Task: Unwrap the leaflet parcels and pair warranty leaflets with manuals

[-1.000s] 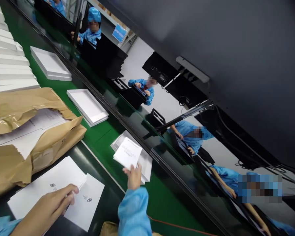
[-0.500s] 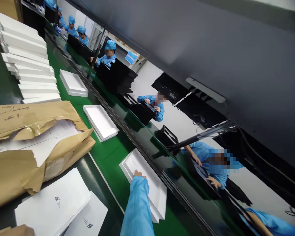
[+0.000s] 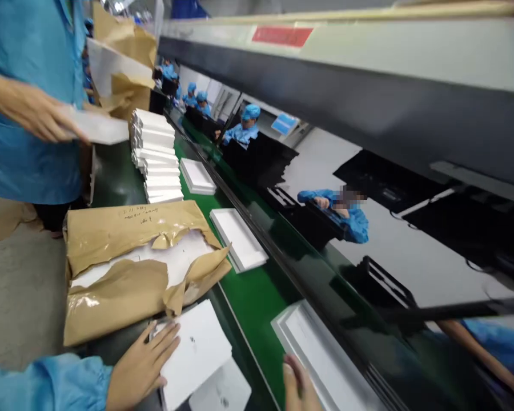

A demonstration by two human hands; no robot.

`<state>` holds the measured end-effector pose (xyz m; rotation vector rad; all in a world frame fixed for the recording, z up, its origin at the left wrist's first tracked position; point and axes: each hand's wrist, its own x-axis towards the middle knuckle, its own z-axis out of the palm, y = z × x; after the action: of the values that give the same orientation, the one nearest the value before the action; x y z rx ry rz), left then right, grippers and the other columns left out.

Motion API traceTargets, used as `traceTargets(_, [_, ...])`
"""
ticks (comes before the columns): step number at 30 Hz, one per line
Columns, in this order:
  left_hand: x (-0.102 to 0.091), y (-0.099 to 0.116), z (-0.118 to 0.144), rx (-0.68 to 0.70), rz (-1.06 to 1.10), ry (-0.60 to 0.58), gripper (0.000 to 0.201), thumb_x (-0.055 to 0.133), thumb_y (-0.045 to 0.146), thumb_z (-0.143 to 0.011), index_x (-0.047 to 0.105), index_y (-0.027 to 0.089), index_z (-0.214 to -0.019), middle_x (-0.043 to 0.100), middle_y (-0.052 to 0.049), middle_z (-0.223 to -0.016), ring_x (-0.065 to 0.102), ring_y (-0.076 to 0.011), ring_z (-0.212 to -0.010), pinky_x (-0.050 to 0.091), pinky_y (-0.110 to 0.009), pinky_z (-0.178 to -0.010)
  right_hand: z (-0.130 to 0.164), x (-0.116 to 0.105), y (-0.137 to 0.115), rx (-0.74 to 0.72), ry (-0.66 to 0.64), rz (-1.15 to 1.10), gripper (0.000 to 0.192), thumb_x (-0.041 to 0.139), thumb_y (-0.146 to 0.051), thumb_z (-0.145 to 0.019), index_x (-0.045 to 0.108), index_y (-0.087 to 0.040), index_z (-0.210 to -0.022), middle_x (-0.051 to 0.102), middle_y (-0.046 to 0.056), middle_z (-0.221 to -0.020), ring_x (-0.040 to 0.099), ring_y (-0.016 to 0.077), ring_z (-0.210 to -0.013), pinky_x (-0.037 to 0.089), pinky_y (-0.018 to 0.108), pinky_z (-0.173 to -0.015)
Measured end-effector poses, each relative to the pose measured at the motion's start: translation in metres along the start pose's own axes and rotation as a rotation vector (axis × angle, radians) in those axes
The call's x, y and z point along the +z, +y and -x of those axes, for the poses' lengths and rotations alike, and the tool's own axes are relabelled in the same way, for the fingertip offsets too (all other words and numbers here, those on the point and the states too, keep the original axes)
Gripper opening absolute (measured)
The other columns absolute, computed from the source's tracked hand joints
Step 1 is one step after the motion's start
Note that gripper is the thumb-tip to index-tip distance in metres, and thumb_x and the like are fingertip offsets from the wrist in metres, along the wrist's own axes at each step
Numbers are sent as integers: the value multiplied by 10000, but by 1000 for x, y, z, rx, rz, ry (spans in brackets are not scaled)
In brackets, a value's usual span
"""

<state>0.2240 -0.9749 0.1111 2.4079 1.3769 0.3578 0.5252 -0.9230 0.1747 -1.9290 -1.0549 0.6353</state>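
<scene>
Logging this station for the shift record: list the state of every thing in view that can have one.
left hand: open, flat on the sheet stack
sheet stack: loose, unwrapped
right hand: open, beside the near tray
near tray: on the green belt
brown paper package: torn open, white sheets showing
middle tray: empty, on the belt

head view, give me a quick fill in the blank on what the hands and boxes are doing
1. The left hand lies flat on a stack of white ____.
2. The belt under the white tray is ____ in colour.
3. The right hand is at the near end of a white ____ on the belt.
4. The torn wrapping beside the left hand is ____ paper.

Missing words: sheets; green; tray; brown
</scene>
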Motion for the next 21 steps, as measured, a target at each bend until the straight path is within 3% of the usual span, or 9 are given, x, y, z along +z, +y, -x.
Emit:
traceTargets(1, [1, 3, 2, 23, -7, -38, 573, 507, 223, -753, 255, 163, -1263, 213, -114, -1311, 210, -273, -1193, 248, -512, -928, 32, 12, 5, 13, -61, -14, 539, 558, -541, -504, 501, -204, -921, 500, 102, -1035, 432, 235, -1006, 367, 351, -832])
traceTargets(4, [6, 8, 7, 97, -4, -61, 567, 530, 178, -738, 284, 182, -1249, 193, -129, -1323, 166, -276, -1206, 223, -524, -924, 112, 54, 24, 143, -36, -68, 648, 562, -597, -478, 441, -120, -900, 516, 129, -925, 503, 218, -836, 432, 312, -684])
traceTargets(7, [7, 8, 12, 223, 32, -69, 601, 527, 108, -722, 261, 225, -1248, 231, -114, -1321, 193, -250, -1204, 225, -507, -925, 155, 88, 37, 225, -101, -60, 589, 517, -604, -559, 422, -123, -886, 534, 79, -811, 511, 167, -763, 417, 267, -692])
traceTargets(11, [-1, 2, 16, 437, 137, -71, 517, 476, 94, -745, 309, 242, -1211, 358, -54, -1269, 298, -178, -1162, 181, -440, -971, 172, 108, 29, 138, -99, -34, 474, 419, -596, -664, 431, -137, -783, 503, 28, -707, 478, 130, -694, 394, 235, -660])
traceTargets(15, [-3, -9, 16, 308, 86, 17, 416, 415, 109, -783, 362, 207, -1184, 327, -103, -1282, 271, -226, -1172, 175, -481, -948, 173, 107, 22, 86, -156, -16, 441, 355, -574, -715, 406, -146, -618, 388, -19, -527, 388, 94, -518, 345, 206, -509])
traceTargets(18, [0, -18, 15, 238, 45, 24, 478, 447, 150, -784, 291, 178, -1234, 241, -149, -1314, 186, -266, -1201, 169, -517, -929, 174, 95, 28, 132, -65, -10, 475, 366, -601, -684, 433, -132, -717, 465, 18, -625, 440, 118, -587, 374, 216, -531])
traceTargets(21, [-3, -21, 16, 224, 92, -5, 453, 445, 153, -790, 316, 179, -1223, 238, -150, -1314, 161, -269, -1207, 131, -537, -932, 177, 78, 29, 230, 69, -34, 551, 374, -633, -647, 418, -125, -857, 494, 74, -797, 475, 152, -648, 404, 236, -494])
